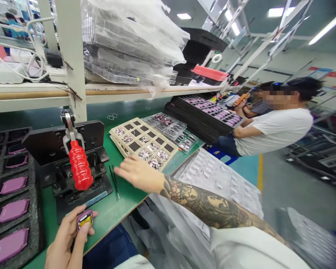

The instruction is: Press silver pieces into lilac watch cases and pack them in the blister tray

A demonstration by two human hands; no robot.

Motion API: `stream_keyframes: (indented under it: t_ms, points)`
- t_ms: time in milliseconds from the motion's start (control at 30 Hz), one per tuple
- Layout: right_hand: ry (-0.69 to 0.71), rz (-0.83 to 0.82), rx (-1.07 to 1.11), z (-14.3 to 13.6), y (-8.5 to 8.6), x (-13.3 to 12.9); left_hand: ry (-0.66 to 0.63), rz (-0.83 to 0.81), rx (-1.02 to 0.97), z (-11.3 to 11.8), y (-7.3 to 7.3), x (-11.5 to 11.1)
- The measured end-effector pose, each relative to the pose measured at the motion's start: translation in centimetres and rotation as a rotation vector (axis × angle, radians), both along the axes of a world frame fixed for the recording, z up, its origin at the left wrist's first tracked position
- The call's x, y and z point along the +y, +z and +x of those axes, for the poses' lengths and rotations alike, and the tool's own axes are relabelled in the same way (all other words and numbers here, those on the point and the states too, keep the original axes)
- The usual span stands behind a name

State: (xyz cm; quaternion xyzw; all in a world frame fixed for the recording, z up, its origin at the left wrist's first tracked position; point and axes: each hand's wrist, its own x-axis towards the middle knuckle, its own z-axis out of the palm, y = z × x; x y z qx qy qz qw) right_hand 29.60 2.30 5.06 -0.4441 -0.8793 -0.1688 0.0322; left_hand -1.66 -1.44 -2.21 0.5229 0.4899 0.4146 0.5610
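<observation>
In my left hand (pixel 65 239), low in the view, thumb and fingers grip a small purple watch case (pixel 78 221) whose open side shows a yellow part. My right hand (pixel 138 173) reaches out with fingers extended at the near edge of a beige compartment tray (pixel 172 151); it holds nothing that I can see. Several tray compartments contain small silvery parts, while others show black bottoms. Black tweezers (pixel 115 183) lie on the green table (pixel 131 200) just left of my right fingertips. A toggle clamp press with a red handle (pixel 80 168) stands beyond my left hand.
At left, a black foam tray (pixel 33 209) carries purple cases. Clear plastic trays (pixel 170 129) and stacked black trays (pixel 196 121) sit farther right. Above runs a shelf (pixel 128 91) with wrapped trays. A co-worker in a white shirt (pixel 280 130) sits at the right.
</observation>
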Motion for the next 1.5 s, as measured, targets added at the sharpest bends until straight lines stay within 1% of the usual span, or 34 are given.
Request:
stream_keyframes:
  t_ms: [133, 167, 233, 300, 400, 467, 533, 667, 733, 800, 867, 900, 967, 1067, 1167, 1233, 1300, 1367, 1433, 1500]
  points:
    - [-0.535, -0.104, 0.287, 4.9, 2.9, 0.6, -0.052, 0.003, -0.015, -0.9, -0.7, 0.4]
    - [-0.629, -0.123, 0.327, 6.0, 3.4, 0.8, -0.068, 0.009, -0.015, -1.0, -0.9, 0.5]
    - [-0.718, -0.149, 0.362, 7.6, 3.7, 1.0, -0.076, 0.008, -0.01, -1.1, -1.0, 0.6]
    - [-0.746, -0.173, 0.38, 8.2, 3.2, 1.2, -0.052, -0.002, 0.0, -0.9, -0.7, 0.4]
    - [-0.77, -0.184, 0.433, 8.0, 1.7, 1.4, -0.016, 0.01, 0.01, -0.3, 0.2, 0.0]
    - [-0.77, -0.181, 0.486, 7.8, 0.8, 1.4, -0.007, 0.03, 0.015, -0.1, 0.6, -0.1]
    - [-0.756, -0.181, 0.549, 7.8, 0.3, 1.4, -0.005, 0.044, 0.025, -0.1, 0.8, -0.2]
    - [-0.725, -0.149, 0.69, 8.6, 0.2, 1.1, -0.014, 0.05, 0.023, -0.6, 0.1, 0.2]
    - [-0.718, -0.109, 0.759, 8.9, 0.5, 0.7, -0.037, 0.054, 0.013, -0.8, -0.5, 0.5]
    - [-0.705, -0.068, 0.823, 8.6, 1.1, -0.1, -0.059, 0.056, 0.011, -0.9, -0.7, 0.6]
    - [-0.676, -0.047, 0.886, 7.3, 1.4, -1.4, -0.048, 0.048, 0.012, -0.8, -0.3, 0.6]
    - [-0.641, -0.043, 0.95, 6.2, 1.4, -2.1, -0.035, 0.041, 0.009, -0.7, 0.1, 0.5]
    - [-0.536, -0.048, 1.147, 3.1, 0.9, -3.7, -0.02, 0.031, -0.017, -0.4, 1.1, 0.3]
    - [-0.394, -0.048, 1.443, -2.8, -0.7, -5.4, -0.056, -0.001, -0.119, -0.3, 2.2, 0.5]
    - [-0.317, -0.052, 1.522, -8.2, -2.7, -5.7, -0.1, -0.04, -0.22, -0.6, 2.1, 1.0]
    - [-0.253, -0.097, 1.557, -10.9, -3.9, -5.1, -0.109, -0.044, -0.274, -0.8, 1.8, 1.2]
    - [-0.205, -0.178, 1.626, -12.6, -4.7, -4.3, -0.105, -0.041, -0.327, -0.9, 1.6, 1.3]
    - [-0.18, -0.282, 1.701, -13.5, -5.0, -3.4, -0.094, -0.042, -0.369, -0.7, 1.7, 1.3]
    - [-0.165, -0.367, 1.728, -13.8, -4.9, -2.8, -0.074, -0.048, -0.39, -0.6, 1.9, 1.4]
    - [-0.159, -0.416, 1.719, -13.7, -4.9, -2.6, -0.064, -0.05, -0.383, -0.5, 2.1, 1.4]
